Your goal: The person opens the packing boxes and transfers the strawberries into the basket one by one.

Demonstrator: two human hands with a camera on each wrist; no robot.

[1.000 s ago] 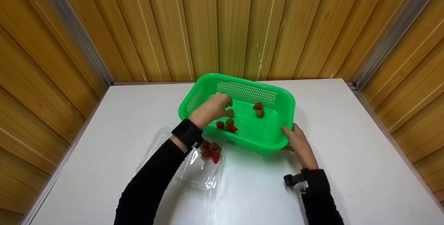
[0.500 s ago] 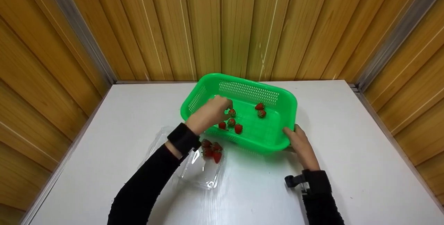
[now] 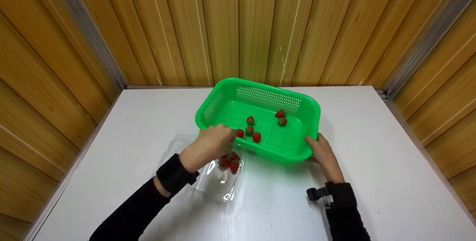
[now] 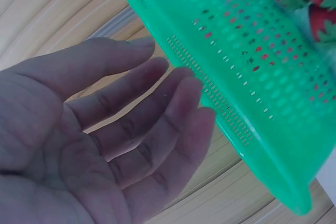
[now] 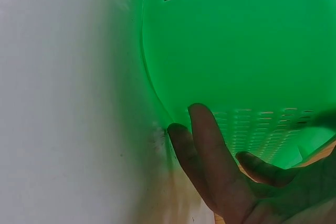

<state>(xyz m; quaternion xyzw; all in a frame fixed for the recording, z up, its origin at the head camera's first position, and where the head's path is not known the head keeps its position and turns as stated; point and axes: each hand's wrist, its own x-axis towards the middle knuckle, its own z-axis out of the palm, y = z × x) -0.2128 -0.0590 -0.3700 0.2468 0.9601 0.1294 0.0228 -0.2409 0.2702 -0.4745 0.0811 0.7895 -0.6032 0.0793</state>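
Observation:
My left hand (image 3: 211, 146) hovers over the clear plastic clamshell (image 3: 217, 187), near the front left rim of a green plastic basket (image 3: 266, 155). In the left wrist view its loosely bent fingers (image 4: 181, 98) hold nothing and overlap the basket's rim. Red strawberries (image 3: 233, 167) lie in a cluster in the clamshell, partly hidden by that hand. Several more strawberries (image 3: 256, 137) rest on the basket's floor, grouped at the front and at the right. My right hand (image 3: 322, 155) grips the basket's right front corner, thumb on the rim and fingers (image 5: 207, 135) underneath against the outer wall.
The basket and clamshell stand on a white table (image 3: 279, 211). Wood-patterned panels (image 3: 253, 29) rise behind the table and along both sides. The clamshell's left part (image 3: 178, 142) lies partly beneath the left forearm.
My left hand has drawn back from inside the basket, toward me and left over the clamshell. One strawberry at the basket's front has shifted right. The right hand keeps its grip.

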